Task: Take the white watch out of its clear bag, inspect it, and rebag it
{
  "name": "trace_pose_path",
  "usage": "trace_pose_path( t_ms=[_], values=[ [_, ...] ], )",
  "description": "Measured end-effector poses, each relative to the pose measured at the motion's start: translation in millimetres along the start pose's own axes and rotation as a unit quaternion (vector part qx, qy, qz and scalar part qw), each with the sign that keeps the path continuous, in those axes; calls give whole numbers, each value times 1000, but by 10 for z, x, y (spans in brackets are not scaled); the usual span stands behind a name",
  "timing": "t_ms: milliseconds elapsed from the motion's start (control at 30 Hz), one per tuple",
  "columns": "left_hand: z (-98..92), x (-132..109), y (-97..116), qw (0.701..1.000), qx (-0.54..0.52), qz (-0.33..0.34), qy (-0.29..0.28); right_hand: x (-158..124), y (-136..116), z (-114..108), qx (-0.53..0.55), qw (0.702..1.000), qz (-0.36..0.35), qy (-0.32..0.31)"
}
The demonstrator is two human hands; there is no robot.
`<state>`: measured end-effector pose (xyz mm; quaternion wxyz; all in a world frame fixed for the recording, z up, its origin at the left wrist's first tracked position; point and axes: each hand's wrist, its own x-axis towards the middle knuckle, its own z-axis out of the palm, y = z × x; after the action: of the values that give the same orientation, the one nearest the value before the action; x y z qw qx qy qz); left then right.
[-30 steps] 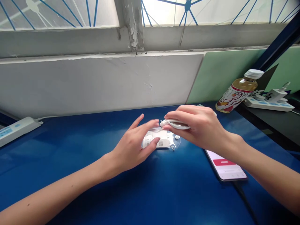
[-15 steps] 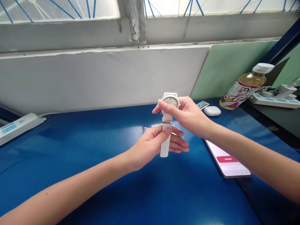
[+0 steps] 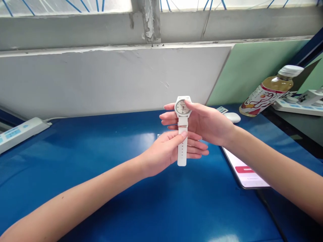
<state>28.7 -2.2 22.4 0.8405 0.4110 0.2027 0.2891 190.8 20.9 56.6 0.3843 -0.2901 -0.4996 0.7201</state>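
A white wristwatch (image 3: 182,148) is held up above the blue table, its round dial facing me and its strap hanging down. My left hand (image 3: 164,151) pinches the strap below the buckle, thumb in front and fingers behind. Around the watch head is my right hand (image 3: 209,122), with the thumb on the dial's right edge and the fingers stretched behind it. Behind my left hand, a small clear object shows only a corner; what it is stays hidden.
A phone (image 3: 242,168) with a lit screen lies right, partly under my right forearm. Beyond it are a white earbud case (image 3: 232,117), a small card (image 3: 222,110) and a drink bottle (image 3: 270,90). Power strips lie left (image 3: 22,132) and far right (image 3: 302,106).
My right thumb has slid off the middle of the dial to its right edge, and the right fingers have spread out behind the watch. The left hand keeps its pinch on the strap.
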Motion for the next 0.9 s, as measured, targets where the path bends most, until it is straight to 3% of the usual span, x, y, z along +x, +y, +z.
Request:
trace_pose_path(
  t_ms=[167,367,467,667,900],
  values=[
    [-47,15,-16,999,6,-33,25,66,50,-50,50,999,17,-10],
    [-114,1,36,991,62,-113,34,116,101,-106,66,997,35,30],
    [-114,2,34,993,52,-99,31,120,100,-114,73,996,36,32],
    [-86,-3,1,998,0,4,56,102,33,-99,97,994,32,34],
    [-104,25,-50,994,19,16,105,128,48,-140,66,992,24,103]
  ],
)
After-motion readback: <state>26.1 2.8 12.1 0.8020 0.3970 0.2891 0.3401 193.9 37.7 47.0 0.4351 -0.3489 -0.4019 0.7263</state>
